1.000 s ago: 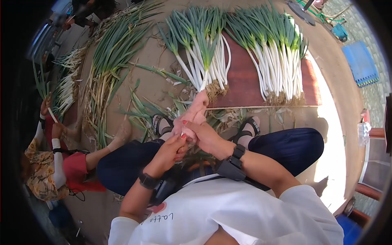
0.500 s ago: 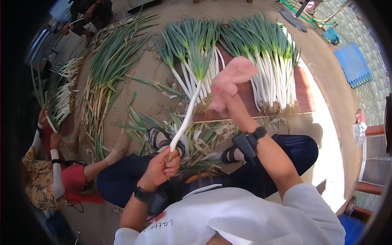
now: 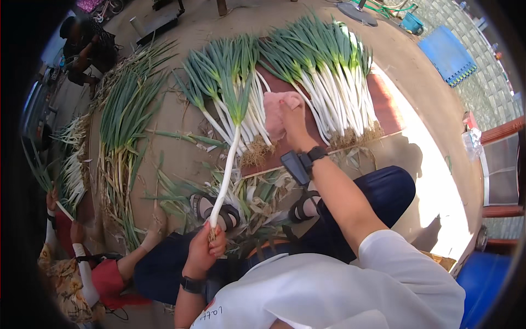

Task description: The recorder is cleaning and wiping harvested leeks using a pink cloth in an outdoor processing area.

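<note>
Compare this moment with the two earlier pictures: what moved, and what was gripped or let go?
The right hand let go of the leek near the lap and swung the pink cloth forward over the board's leek piles. The left hand kept the root end, raising the stalk until it pointed away from the person. The piles, loose trimmings and sandalled feet stayed put.

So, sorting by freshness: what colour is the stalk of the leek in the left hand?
White along the stalk of the leek, green at the leaves; head view. The left hand grips its root end.

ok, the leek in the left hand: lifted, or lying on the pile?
Lifted. The left hand grips the leek at its root end; the stalk slants up over the sandals, its green tips above the laid bunch.
</note>
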Demonstrator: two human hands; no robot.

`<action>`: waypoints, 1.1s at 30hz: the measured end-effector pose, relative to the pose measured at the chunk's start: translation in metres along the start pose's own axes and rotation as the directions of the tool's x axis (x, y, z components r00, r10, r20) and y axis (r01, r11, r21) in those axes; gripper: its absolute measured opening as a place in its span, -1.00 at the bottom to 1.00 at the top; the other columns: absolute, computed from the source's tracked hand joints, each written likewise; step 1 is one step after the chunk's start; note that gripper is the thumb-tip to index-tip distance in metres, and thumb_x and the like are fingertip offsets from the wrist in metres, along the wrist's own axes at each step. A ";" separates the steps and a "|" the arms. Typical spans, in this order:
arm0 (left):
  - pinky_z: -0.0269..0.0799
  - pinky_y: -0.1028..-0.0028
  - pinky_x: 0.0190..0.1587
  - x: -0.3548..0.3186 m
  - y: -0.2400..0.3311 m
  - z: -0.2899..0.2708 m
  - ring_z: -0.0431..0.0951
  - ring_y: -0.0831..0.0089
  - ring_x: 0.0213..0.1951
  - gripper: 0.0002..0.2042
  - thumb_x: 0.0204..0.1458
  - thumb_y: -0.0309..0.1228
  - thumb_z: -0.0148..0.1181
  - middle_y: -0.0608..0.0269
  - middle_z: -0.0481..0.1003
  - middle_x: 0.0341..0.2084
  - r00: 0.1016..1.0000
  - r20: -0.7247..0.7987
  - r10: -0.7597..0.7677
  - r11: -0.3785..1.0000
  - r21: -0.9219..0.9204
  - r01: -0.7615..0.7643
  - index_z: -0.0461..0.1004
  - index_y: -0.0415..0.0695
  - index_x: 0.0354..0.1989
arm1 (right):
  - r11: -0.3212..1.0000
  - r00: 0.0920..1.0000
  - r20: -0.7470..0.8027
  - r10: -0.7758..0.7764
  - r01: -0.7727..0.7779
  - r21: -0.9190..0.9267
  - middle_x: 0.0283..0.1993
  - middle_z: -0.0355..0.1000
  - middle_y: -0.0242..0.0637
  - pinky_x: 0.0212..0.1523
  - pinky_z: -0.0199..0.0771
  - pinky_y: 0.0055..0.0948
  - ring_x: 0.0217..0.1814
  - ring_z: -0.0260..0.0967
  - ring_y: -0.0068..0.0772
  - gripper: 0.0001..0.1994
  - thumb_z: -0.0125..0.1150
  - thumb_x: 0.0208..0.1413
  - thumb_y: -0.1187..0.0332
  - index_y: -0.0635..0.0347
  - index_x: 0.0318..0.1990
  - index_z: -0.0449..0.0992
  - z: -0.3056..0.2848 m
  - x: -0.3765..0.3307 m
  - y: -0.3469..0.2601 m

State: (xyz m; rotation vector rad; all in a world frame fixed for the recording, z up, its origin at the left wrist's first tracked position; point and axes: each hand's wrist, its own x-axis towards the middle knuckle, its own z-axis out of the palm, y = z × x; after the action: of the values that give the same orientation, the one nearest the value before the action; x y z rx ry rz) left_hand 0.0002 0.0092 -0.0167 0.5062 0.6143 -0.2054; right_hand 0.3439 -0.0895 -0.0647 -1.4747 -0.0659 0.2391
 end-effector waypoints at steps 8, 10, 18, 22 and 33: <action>0.01 0.67 -0.68 0.019 0.001 -0.006 0.05 0.64 -0.73 -0.69 0.17 -0.12 -0.29 0.44 0.09 -0.75 0.990 0.141 -0.007 0.981 -0.192 0.035 0.22 -0.10 -0.40 | 0.551 0.900 0.428 -0.085 0.401 -0.732 -0.13 0.35 -0.02 -0.07 0.26 -0.34 -0.07 0.30 -0.14 -0.50 0.12 -0.08 0.21 0.38 -0.02 0.26 -0.074 0.025 0.049; 0.02 0.67 -0.68 0.016 0.000 -0.003 0.08 0.64 -0.71 -0.69 0.18 -0.15 -0.30 0.41 0.12 -0.73 0.986 0.163 0.022 0.976 -0.217 0.014 0.22 -0.14 -0.39 | 0.356 0.915 0.394 0.086 0.341 -0.870 -0.15 0.36 -0.02 -0.07 0.27 -0.33 -0.09 0.31 -0.13 -0.52 0.13 -0.09 0.20 0.36 -0.07 0.31 -0.080 0.026 0.087; 0.04 0.67 -0.60 0.019 -0.005 0.018 0.09 0.65 -0.66 -0.70 0.18 -0.14 -0.29 0.44 0.12 -0.70 0.977 0.204 -0.066 0.997 -0.036 0.074 0.25 -0.12 -0.31 | 0.658 0.413 0.608 0.678 -0.710 -0.250 -0.27 0.44 -0.33 -0.35 0.32 -0.55 -0.31 0.34 -0.54 -0.66 -0.07 0.11 0.08 0.18 -0.21 0.43 -0.013 -0.078 0.063; 0.03 0.68 -0.58 0.023 -0.005 0.033 0.10 0.67 -0.64 -0.72 0.17 -0.15 -0.26 0.46 0.13 -0.68 0.955 0.277 -0.105 0.994 -0.009 0.112 0.24 -0.11 -0.29 | 0.429 0.490 0.625 0.608 -0.865 0.260 -0.31 0.43 -0.35 -0.48 0.21 -0.62 -0.48 0.24 -0.58 -0.70 -0.05 0.11 0.09 0.13 -0.22 0.40 -0.002 -0.124 0.038; 0.02 0.71 -0.59 0.030 0.033 0.123 0.11 0.72 -0.64 -0.82 0.10 -0.27 -0.03 0.50 0.15 -0.69 0.900 0.390 -0.193 0.863 0.505 -0.033 0.23 -0.11 -0.41 | 0.766 0.681 0.600 0.420 -0.620 0.168 -0.46 0.32 -0.50 -0.59 0.01 -0.75 -0.56 0.07 -0.76 -0.79 0.05 0.07 0.30 0.16 -0.18 0.38 -0.021 -0.113 -0.121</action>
State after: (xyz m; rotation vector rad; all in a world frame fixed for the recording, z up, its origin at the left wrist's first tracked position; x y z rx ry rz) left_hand 0.0962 -0.0262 0.0646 0.9105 0.1353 -0.5542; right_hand 0.2524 -0.1416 0.0647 -0.9818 -0.0327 1.0962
